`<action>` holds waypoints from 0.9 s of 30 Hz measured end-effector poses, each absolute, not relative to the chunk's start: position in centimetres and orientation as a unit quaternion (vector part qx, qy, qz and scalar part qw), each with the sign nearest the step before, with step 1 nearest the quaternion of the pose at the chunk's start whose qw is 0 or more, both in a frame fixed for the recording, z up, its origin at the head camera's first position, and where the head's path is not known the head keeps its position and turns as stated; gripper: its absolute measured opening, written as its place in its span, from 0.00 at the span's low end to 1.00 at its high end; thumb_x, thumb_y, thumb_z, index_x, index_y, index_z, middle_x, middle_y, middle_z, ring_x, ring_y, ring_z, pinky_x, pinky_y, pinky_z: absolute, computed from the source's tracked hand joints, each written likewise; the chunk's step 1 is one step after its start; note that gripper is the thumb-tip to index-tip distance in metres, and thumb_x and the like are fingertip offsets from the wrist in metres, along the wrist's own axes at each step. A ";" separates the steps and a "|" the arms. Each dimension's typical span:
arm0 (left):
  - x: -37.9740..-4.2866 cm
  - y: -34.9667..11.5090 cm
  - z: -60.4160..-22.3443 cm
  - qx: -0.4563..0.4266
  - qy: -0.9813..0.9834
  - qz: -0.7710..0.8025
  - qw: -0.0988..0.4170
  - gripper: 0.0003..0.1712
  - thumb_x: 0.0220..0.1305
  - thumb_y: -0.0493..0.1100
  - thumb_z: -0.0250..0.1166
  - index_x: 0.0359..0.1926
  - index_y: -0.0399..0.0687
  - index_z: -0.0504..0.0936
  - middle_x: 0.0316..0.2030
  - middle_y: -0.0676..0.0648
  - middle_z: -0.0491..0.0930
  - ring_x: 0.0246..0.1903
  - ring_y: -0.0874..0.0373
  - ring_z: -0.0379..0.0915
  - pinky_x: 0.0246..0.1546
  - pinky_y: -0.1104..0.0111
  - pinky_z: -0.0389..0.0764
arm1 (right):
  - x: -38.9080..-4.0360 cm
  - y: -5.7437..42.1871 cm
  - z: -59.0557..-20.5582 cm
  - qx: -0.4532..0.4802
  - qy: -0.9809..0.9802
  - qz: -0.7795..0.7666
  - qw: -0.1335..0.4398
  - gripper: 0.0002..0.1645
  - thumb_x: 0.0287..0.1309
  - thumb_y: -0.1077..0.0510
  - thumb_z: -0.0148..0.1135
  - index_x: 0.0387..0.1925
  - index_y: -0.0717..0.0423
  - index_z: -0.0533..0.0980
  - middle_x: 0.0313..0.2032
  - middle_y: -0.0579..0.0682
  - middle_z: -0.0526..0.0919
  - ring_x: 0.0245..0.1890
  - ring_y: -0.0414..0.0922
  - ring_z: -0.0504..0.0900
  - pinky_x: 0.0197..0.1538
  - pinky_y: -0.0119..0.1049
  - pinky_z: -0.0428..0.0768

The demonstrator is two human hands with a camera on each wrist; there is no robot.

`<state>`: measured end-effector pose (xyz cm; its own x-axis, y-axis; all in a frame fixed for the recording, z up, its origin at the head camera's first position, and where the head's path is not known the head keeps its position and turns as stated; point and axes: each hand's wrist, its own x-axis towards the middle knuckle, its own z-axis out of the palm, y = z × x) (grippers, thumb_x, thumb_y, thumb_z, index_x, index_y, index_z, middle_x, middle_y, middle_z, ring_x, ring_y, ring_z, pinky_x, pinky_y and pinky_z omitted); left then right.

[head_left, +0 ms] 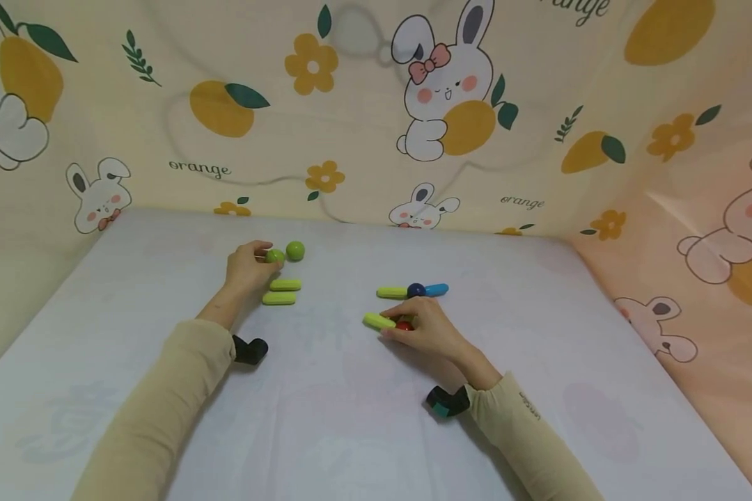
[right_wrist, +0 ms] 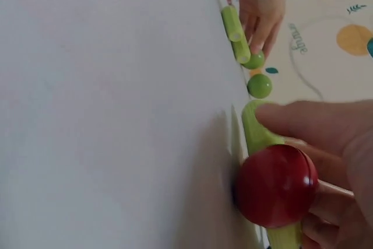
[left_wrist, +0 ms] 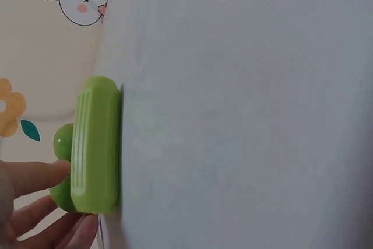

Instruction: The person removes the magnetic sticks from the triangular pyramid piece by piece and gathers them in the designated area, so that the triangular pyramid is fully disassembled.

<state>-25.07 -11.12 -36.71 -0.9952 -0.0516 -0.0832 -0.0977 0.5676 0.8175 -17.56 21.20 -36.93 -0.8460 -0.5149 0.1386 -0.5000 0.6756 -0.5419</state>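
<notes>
At the far left of the table, my left hand (head_left: 246,268) pinches a green ball (head_left: 275,257) between thumb and fingers. A second green ball (head_left: 295,250) is right beside it. Two yellow-green ridged sticks (head_left: 285,285) lie side by side just nearer; in the left wrist view one stick (left_wrist: 96,144) partly covers the balls. Right of the middle, my right hand (head_left: 431,330) grips a yellow-green stick (head_left: 377,321) that meets a red ball (right_wrist: 276,186). In the right wrist view, another yellow-green piece (right_wrist: 284,237) shows below the red ball, partly hidden by fingers.
Just beyond my right hand lies a row of a yellow-green stick (head_left: 391,292), a dark blue ball (head_left: 416,290) and a blue stick (head_left: 437,289). The white table (head_left: 326,417) ends at a patterned cloth backdrop (head_left: 351,139). Black wrist cameras (head_left: 251,351) sit at both sleeves.
</notes>
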 end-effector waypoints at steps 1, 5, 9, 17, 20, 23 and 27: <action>-25.0 -11.2 -36.7 -0.041 0.885 0.463 0.026 0.31 0.64 0.38 0.61 0.66 0.34 0.66 0.61 0.31 0.68 0.60 0.39 0.67 0.61 0.53 0.70 | -17.5 21.3 -36.8 -0.281 0.915 -0.290 0.015 0.22 0.51 0.56 0.72 0.48 0.59 0.82 0.41 0.49 0.87 0.35 0.39 0.75 0.37 0.29 0.72; -24.6 -11.4 -36.5 -0.036 0.890 0.453 0.031 0.32 0.64 0.39 0.62 0.66 0.34 0.64 0.63 0.31 0.66 0.62 0.38 0.65 0.62 0.52 0.69 | -17.3 21.8 -36.4 -0.296 0.914 -0.277 0.029 0.26 0.51 0.54 0.72 0.52 0.58 0.80 0.46 0.49 0.85 0.40 0.42 0.77 0.44 0.35 0.75; -24.1 -11.4 -36.1 -0.034 0.901 0.432 0.018 0.33 0.63 0.42 0.62 0.66 0.33 0.64 0.64 0.29 0.65 0.63 0.36 0.62 0.63 0.49 0.65 | -17.0 22.5 -35.8 -0.288 0.915 -0.279 0.047 0.27 0.51 0.51 0.72 0.53 0.55 0.79 0.52 0.50 0.82 0.53 0.48 0.77 0.58 0.49 0.73; -22.6 -9.9 -35.6 -0.007 0.891 0.454 -0.020 0.29 0.61 0.41 0.64 0.62 0.34 0.70 0.63 0.30 0.63 0.62 0.36 0.59 0.63 0.48 0.62 | -17.1 23.7 -34.8 -0.285 0.909 -0.296 0.066 0.23 0.52 0.55 0.71 0.51 0.56 0.80 0.53 0.51 0.82 0.61 0.53 0.72 0.64 0.56 0.67; -22.1 -8.9 -35.7 0.013 0.882 0.470 -0.030 0.28 0.61 0.41 0.65 0.60 0.33 0.72 0.62 0.31 0.64 0.62 0.36 0.61 0.63 0.48 0.63 | -17.2 23.7 -34.8 -0.295 0.909 -0.285 0.071 0.23 0.52 0.54 0.71 0.51 0.56 0.80 0.52 0.51 0.82 0.62 0.54 0.71 0.65 0.57 0.66; -21.6 -7.8 -35.8 0.040 0.874 0.483 -0.033 0.27 0.59 0.40 0.66 0.58 0.34 0.74 0.60 0.32 0.67 0.59 0.36 0.65 0.59 0.50 0.68 | -17.2 23.7 -34.9 -0.298 0.910 -0.280 0.073 0.24 0.51 0.54 0.71 0.51 0.56 0.80 0.53 0.51 0.81 0.63 0.55 0.69 0.65 0.58 0.64; -21.2 -6.4 -36.0 0.085 0.872 0.483 -0.018 0.26 0.58 0.40 0.68 0.57 0.36 0.76 0.59 0.34 0.70 0.56 0.38 0.69 0.56 0.52 0.73 | -17.1 23.5 -35.0 -0.294 0.912 -0.275 0.083 0.24 0.52 0.53 0.70 0.52 0.54 0.80 0.55 0.51 0.80 0.66 0.56 0.66 0.66 0.61 0.61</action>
<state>-21.18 -6.44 -36.03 -0.9849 0.1302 0.1138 0.1656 0.5199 0.8380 -17.14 23.51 -35.04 -0.8134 -0.5816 0.0097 -0.4901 0.6763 -0.5499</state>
